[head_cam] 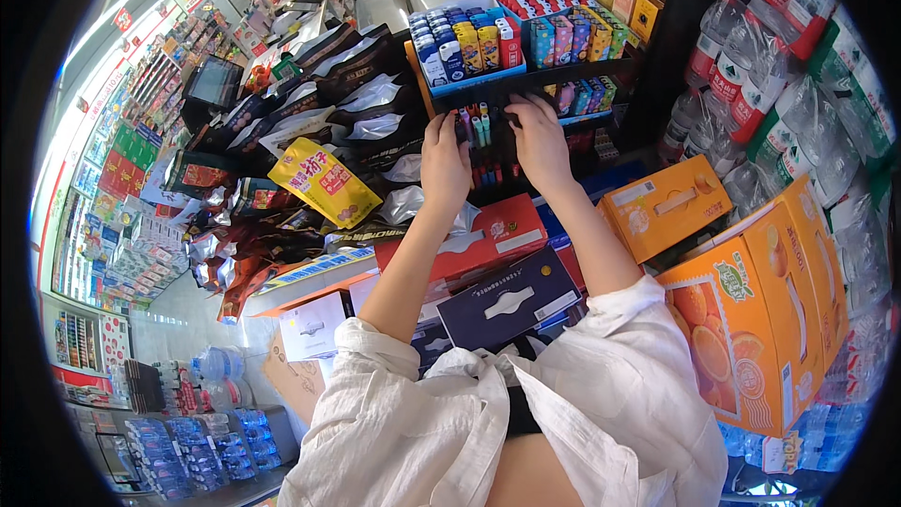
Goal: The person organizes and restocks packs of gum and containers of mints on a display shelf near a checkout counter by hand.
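Both my arms reach forward to a black tiered display rack (493,95). My left hand (445,162) is at the left of a shelf opening, fingertips beside a few slim pastel lighters (480,128). My right hand (540,142) is to the right of them, its fingers bent over a dark part of the rack. Whether either hand grips anything is hidden in the shadow. Above the hands stands a light-blue tray (464,82) packed with blue, yellow and red lighters. More patterned lighters (574,39) fill a tray to its right. Small red and blue items (486,174) show lower down.
Dark snack pouches (352,113) and a yellow pouch (325,182) lie left. Red (486,232) and navy gift boxes (510,296) stand before me. Orange cartons (665,208) and shrink-wrapped bottles (739,77) crowd the right. A screen (213,82) stands back left.
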Demonstrator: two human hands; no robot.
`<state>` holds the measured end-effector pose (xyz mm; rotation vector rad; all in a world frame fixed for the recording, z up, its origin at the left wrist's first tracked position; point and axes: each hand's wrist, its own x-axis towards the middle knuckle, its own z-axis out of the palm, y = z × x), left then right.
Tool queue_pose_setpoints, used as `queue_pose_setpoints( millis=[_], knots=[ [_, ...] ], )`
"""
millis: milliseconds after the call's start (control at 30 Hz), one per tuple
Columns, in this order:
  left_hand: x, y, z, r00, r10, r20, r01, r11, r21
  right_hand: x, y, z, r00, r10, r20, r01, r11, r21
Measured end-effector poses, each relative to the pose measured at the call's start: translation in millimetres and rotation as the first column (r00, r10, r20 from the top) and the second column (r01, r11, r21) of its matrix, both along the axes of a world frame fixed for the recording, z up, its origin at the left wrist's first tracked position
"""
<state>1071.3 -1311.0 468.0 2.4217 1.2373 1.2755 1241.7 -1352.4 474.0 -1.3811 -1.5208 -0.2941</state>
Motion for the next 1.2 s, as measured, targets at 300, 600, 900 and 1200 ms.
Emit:
queue_pose_setpoints(
  millis=[300,600,900,1200],
  knots=[
    [-27.5,-8.9,-8.5,0.992,0.051,0.116,-0.029,0.983,-0.179,-2.1,-31.2,-22.0,0.399,0.126,-0.908,0.114,0.976,0.185],
    [-4.4,-45.5,-36.4,0.901,-0.192,-0.39,0.084,0.957,-0.278,10.0,-61.2,-69.5,0.312,-0.139,-0.94,0.039,0.99,-0.133],
    [31.5,-16.6,-56.8,0.82,-0.244,-0.517,0.243,0.967,-0.07,18.8,-70.2,-122.0,0.064,-0.191,-0.98,-0.193,0.961,-0.2],
    [53.2,2.0,-78.1,0.688,-0.238,-0.686,0.146,0.971,-0.191,15.4,-29.7,-92.5,0.809,-0.164,-0.565,0.077,0.982,-0.174]
  ],
)
